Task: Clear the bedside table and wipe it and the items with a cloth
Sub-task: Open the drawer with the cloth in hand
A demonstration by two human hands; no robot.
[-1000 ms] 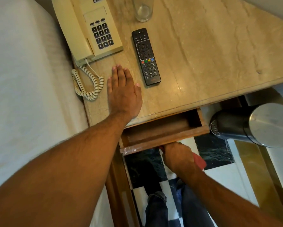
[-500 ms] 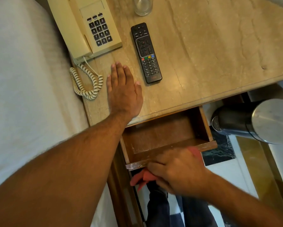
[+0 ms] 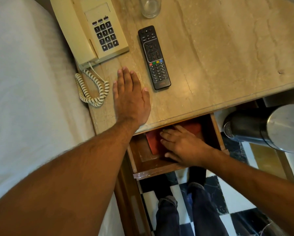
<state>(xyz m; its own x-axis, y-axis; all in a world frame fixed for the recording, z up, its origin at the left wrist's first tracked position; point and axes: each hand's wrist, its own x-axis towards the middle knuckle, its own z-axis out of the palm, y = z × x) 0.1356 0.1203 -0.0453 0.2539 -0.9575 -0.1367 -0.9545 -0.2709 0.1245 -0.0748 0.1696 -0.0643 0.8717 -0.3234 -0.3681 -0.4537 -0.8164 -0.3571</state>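
Pressing red cloth (image 3: 155, 141) in drawer (image 3: 216, 132): right hand (image 3: 185, 144).

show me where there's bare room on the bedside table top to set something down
Widest bare patch: the marble top right of the remote, out to the front edge. A narrow strip runs between remote and telephone. Crowded: the left front, with the coiled cord and the flat left hand.

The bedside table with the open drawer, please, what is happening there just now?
A person is cleaning the bedside table. The right hand presses a red cloth flat inside the open drawer, wiping it. The left hand rests flat on the marble top, between the coiled phone cord and the remote. The telephone, remote and a glass are not cleared off yet.
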